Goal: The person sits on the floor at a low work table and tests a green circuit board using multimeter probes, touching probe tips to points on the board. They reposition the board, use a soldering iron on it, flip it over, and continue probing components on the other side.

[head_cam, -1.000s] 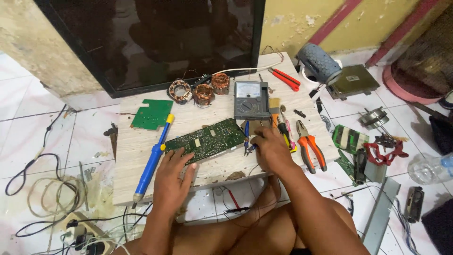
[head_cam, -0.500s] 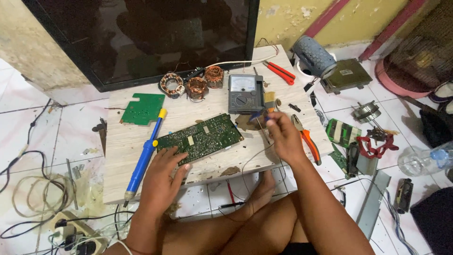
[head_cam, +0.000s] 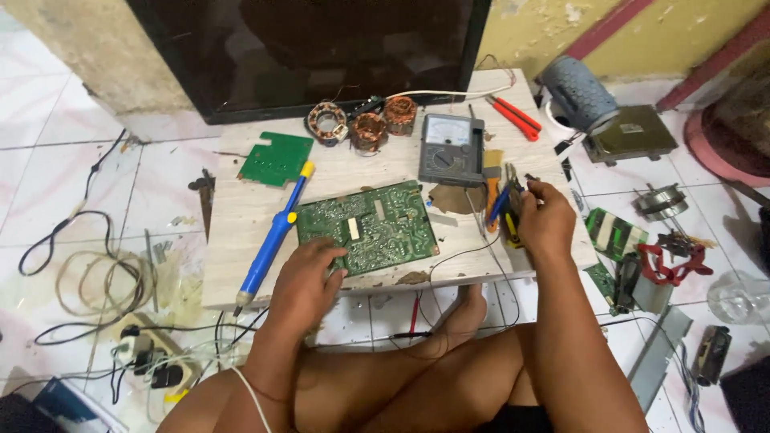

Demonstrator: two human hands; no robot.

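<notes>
A green circuit board lies flat in the middle of a low pale wooden table. My left hand rests with spread fingers on the board's near left corner, holding it down. At the table's right edge my right hand is curled around small pliers with blue and yellow handles, whose metal jaws point away from me. A thin wire runs from the board toward that hand. A blue soldering iron with a yellow collar lies just left of the board.
A grey analog multimeter, three copper motor windings, a smaller green board and red-handled pliers sit at the back. A black screen stands behind. Cables and a power strip lie left, loose parts right.
My right hand has shifted right and a little toward me, away from the multimeter, and now closes on the pliers. My left hand stays on the board's near corner.
</notes>
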